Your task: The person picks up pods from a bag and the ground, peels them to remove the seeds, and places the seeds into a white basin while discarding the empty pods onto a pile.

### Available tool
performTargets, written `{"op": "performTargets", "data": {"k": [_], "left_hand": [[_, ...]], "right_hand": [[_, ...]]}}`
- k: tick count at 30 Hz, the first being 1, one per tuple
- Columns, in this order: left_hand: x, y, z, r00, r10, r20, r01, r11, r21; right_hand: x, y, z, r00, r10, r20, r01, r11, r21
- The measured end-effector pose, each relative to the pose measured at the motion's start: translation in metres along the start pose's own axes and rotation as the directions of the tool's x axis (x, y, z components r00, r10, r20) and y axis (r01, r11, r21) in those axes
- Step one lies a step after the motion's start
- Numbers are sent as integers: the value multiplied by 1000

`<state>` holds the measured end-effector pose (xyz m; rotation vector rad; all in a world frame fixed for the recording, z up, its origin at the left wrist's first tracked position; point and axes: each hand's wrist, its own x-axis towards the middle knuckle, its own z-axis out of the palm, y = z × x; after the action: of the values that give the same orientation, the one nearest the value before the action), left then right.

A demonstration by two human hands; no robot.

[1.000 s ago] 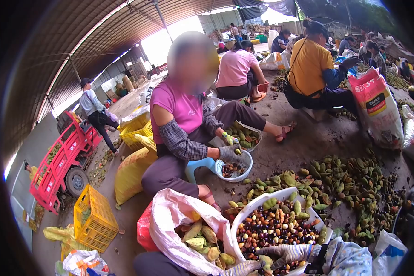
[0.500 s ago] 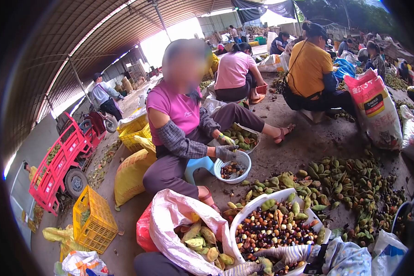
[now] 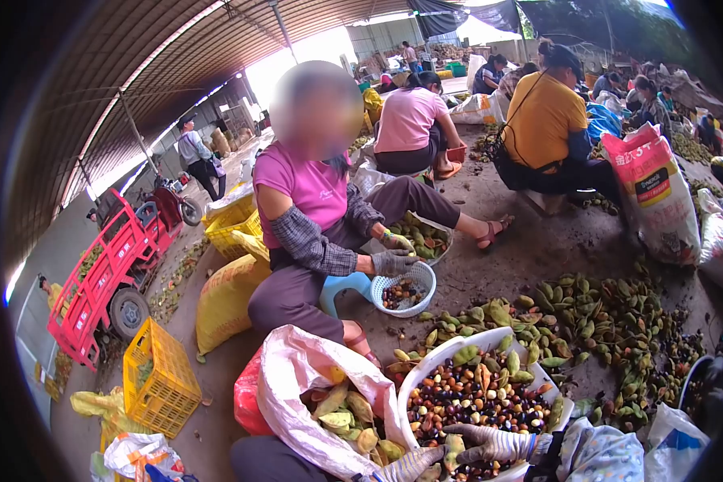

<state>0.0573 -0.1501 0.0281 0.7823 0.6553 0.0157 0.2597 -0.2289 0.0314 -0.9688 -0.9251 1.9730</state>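
Note:
At the bottom, both my hands wear striped gloves over the near rim of a white tub full of dark and tan seeds. My right hand reaches in from the right, its fingers closed on a green-brown pod. My left hand is low beside the open white sack; its fingertips are near the pod, and what they hold, if anything, is hidden. Large green pods fill the sack's mouth.
A seated co-worker in pink works over a small white basket. Pods lie heaped on the floor at right, below an upright sack. Yellow crates and a red cart stand left.
My right hand has risen slightly over the seeds, with the pod now upright at its fingers. The person walking in the left background has moved, and the view has shifted a little.

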Motion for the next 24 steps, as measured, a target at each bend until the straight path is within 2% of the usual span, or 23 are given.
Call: {"op": "performTargets", "data": {"k": [4, 7, 8, 13, 15, 16, 18, 21, 24], "left_hand": [[8, -15, -11, 1000, -6, -12, 6, 1000, 14], [8, -16, -13, 998, -32, 52, 29, 998, 47], [6, -14, -11, 998, -51, 39, 50, 998, 30], [-14, 14, 25, 992, -124, -18, 122, 989, -81], [-9, 6, 16, 996, -64, 62, 70, 993, -93], [-5, -2, 8, 994, -36, 102, 46, 994, -99], [12, -29, -10, 996, -47, 75, 57, 989, -136], [20, -44, -16, 994, -76, 73, 83, 991, -103], [13, -38, -12, 987, -112, 113, 114, 993, -12]], "right_hand": [[10, 13, -2, 990, -117, -79, 85, 942, -324], [5, 3, 2, 976, -161, -143, 25, 745, -667], [4, 1, 4, 974, -147, -173, 6, 778, -628], [3, -2, 5, 972, -97, -216, -69, 757, -649], [2, -5, 5, 974, -88, -211, -82, 729, -680], [3, -2, 4, 972, -83, -220, -75, 778, -624], [7, 10, 1, 968, -70, -240, -61, 864, -499], [12, 11, -7, 994, -112, 2, 97, 856, -508], [12, 0, -12, 987, -42, 156, 121, 828, -547]]}}
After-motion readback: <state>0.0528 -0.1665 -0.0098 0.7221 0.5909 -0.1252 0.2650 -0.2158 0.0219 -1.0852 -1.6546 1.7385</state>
